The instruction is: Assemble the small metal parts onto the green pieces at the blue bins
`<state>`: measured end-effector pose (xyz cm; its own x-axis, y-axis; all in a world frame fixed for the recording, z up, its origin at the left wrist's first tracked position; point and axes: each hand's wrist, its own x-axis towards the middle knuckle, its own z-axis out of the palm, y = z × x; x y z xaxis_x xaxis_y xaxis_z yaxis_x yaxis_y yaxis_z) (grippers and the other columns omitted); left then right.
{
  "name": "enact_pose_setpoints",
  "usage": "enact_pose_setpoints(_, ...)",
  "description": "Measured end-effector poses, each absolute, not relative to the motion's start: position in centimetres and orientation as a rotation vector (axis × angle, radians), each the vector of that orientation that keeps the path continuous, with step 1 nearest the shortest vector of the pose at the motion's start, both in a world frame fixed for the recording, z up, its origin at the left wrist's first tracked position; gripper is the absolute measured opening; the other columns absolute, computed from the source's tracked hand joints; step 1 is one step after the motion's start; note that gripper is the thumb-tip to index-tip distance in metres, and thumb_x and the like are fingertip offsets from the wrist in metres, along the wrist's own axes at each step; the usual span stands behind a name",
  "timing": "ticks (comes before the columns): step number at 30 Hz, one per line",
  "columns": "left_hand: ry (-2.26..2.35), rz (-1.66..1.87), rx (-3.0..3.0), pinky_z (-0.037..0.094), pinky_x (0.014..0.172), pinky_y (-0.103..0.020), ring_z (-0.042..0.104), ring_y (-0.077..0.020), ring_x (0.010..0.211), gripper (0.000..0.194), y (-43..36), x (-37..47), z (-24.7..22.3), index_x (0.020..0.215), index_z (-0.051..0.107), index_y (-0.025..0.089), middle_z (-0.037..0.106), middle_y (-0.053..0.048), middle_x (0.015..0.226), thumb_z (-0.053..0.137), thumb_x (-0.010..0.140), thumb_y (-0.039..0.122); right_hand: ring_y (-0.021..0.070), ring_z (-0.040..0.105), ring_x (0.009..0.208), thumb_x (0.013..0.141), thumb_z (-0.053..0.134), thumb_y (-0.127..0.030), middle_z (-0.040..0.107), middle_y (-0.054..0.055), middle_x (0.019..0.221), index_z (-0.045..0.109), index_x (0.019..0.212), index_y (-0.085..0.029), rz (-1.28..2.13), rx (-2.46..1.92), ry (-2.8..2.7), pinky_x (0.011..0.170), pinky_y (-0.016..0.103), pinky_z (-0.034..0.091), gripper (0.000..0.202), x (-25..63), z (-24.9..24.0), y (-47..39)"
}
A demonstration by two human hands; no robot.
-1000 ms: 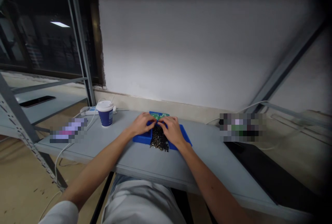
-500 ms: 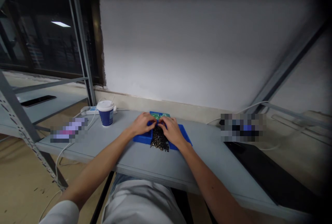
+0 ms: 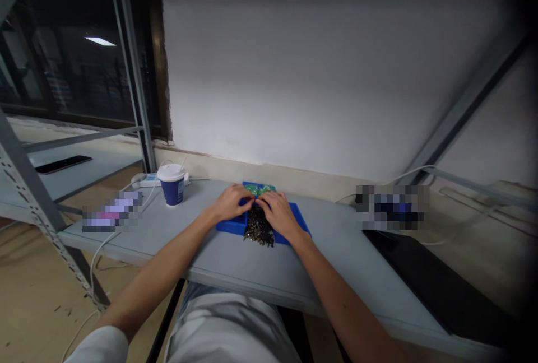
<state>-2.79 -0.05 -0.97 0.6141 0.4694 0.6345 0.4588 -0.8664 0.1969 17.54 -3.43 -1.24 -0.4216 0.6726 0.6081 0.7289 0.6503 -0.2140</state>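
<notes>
A pile of small dark and brassy metal pieces, looking like screws [image 3: 259, 229], lies between two blue trays. The left blue tray [image 3: 231, 225] is partly under my left hand [image 3: 232, 202], and the right blue tray [image 3: 299, 218] is partly behind my right hand [image 3: 275, 209]. Both hands are bent inward above the far end of the pile, thumbs and fingers pinched close together. Whatever sits in their fingertips is too small to make out. Just beyond the fingers is green, shiny material [image 3: 259, 189] in another blue tray.
To the left stand a blue paper cup [image 3: 172, 190] with a white lid, a power strip [image 3: 145, 180] and a blurred-out phone-like object [image 3: 112, 210] with a white cable. At right lie a black flat panel [image 3: 432, 284] and a blurred-out item [image 3: 393, 207]. A white wall rises behind.
My hands stay at the same spot over the pile, with only slight finger movement; the fingertips are a little closer together. The trays and the pile look unchanged.
</notes>
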Motion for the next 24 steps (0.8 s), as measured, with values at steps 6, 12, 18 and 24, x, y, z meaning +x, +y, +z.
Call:
enact_pose_setpoints(6, 0.808, 1.088, 2.829, 0.047, 0.089, -0.036, 0.065, -0.0194, 0.091, 0.017, -0.2, -2.8, -1.0, 0.095, 0.071, 0.020, 0.073, -0.004, 0.092, 0.055, 0.096, 0.026, 0.0234, 0.063, 0.096, 0.100, 0.052, -0.020, 0.071, 0.005, 0.098, 0.062, 0.097, -0.023, -0.083, -1.051, -2.193, 0.087, 0.039, 0.040, 0.011, 17.6, -1.2, -3.5)
enact_pose_setpoints(12, 0.819, 1.062, 2.849, 0.047, 0.088, -0.034, 0.065, -0.0188, 0.089, 0.018, -0.4, -2.7, -0.9, 0.093, 0.070, 0.018, 0.072, -0.004, 0.090, 0.055, 0.097, 0.027, 0.0223, 0.061, 0.090, 0.102, 0.046, -0.022, 0.069, 0.004, 0.091, 0.060, 0.089, -0.022, -0.119, -1.078, -2.197, 0.085, 0.036, 0.038, 0.019, 17.5, -1.4, -3.3)
enact_pose_setpoints(18, 0.829, 0.985, 2.872, 0.046, 0.091, -0.033, 0.065, -0.0184, 0.090, 0.017, -0.3, -2.6, -0.9, 0.098, 0.070, 0.019, 0.073, -0.003, 0.092, 0.055, 0.097, 0.027, 0.0204, 0.058, 0.080, 0.098, 0.044, -0.020, 0.065, 0.004, 0.080, 0.053, 0.077, -0.021, -0.225, -1.118, -2.077, 0.082, 0.033, 0.035, 0.023, 17.8, -0.6, -3.7)
enact_pose_setpoints(24, 0.830, 0.975, 2.879, 0.047, 0.091, -0.034, 0.065, -0.0183, 0.088, 0.019, -0.5, -2.6, -0.8, 0.096, 0.071, 0.019, 0.073, -0.003, 0.090, 0.054, 0.098, 0.028, 0.0185, 0.055, 0.074, 0.090, 0.045, -0.019, 0.062, 0.003, 0.074, 0.049, 0.071, -0.020, -0.325, -1.234, -1.896, 0.080, 0.033, 0.031, 0.019, 19.4, 0.4, -3.6)
